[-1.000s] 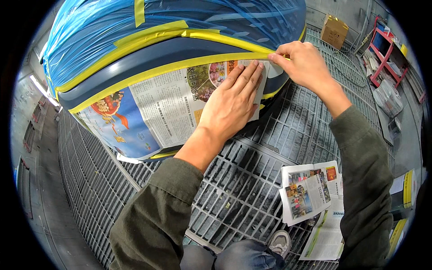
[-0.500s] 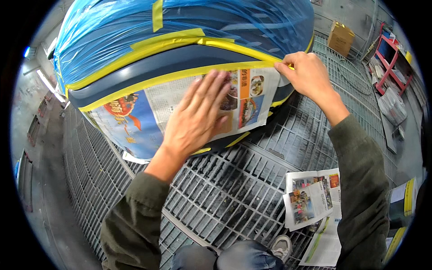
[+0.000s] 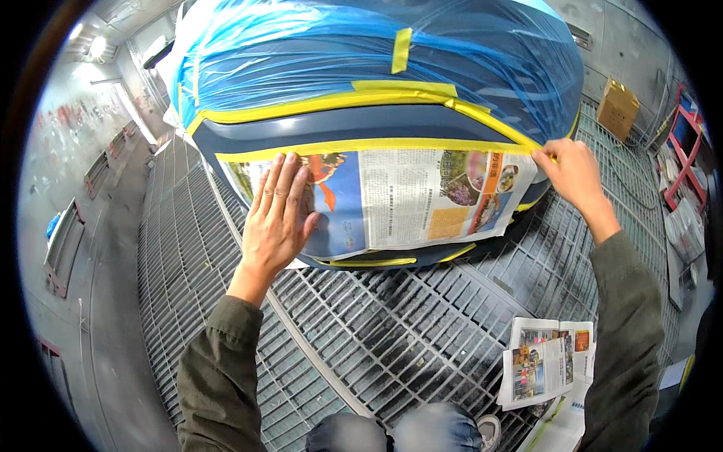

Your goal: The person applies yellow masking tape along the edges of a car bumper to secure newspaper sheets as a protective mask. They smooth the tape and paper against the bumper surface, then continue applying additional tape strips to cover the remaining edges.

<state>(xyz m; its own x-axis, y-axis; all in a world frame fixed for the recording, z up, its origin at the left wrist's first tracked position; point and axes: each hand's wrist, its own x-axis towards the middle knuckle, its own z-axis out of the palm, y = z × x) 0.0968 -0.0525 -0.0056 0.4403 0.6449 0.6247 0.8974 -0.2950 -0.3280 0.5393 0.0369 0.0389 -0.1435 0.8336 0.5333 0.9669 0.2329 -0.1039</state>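
Left wall: a grey wall (image 3: 71, 124) is curving down to the side of the grating floor (image 3: 188, 256), which is spreading as a wide strip between it and the car.
Left hand: to its left the newspaper's end is showing, with the grating beyond; the left hand (image 3: 275, 211) itself is lying flat and wide open over the paper, fingers straight and nearly together, thumb standing off to the right, fingertips reaching the tape, gripping nothing.
Newspaper: the sheet (image 3: 410, 196) is hanging across the rounded dark blue car panel (image 3: 331, 125), its lower edge ending above the panel's bottom rim.
Paper's top edge: a strip of yellow tape (image 3: 422, 145) is running along it, between the two hands.
Plastic: blue film (image 3: 301, 64) is covering the car above, another yellow band bordering its lower edge.
Loose papers: folded newspapers (image 3: 538, 369) are lying on the grating, the right sleeve (image 3: 629, 301) partly hiding them.
Right hand: just past the sheet's upper right corner, the right hand (image 3: 574, 177) is bending inward, thumb and forefinger closing in a pinch on the tape's end.
Far right: a cardboard box (image 3: 618, 109) and a red rack (image 3: 685, 151) are standing beyond the hand, well apart from it.
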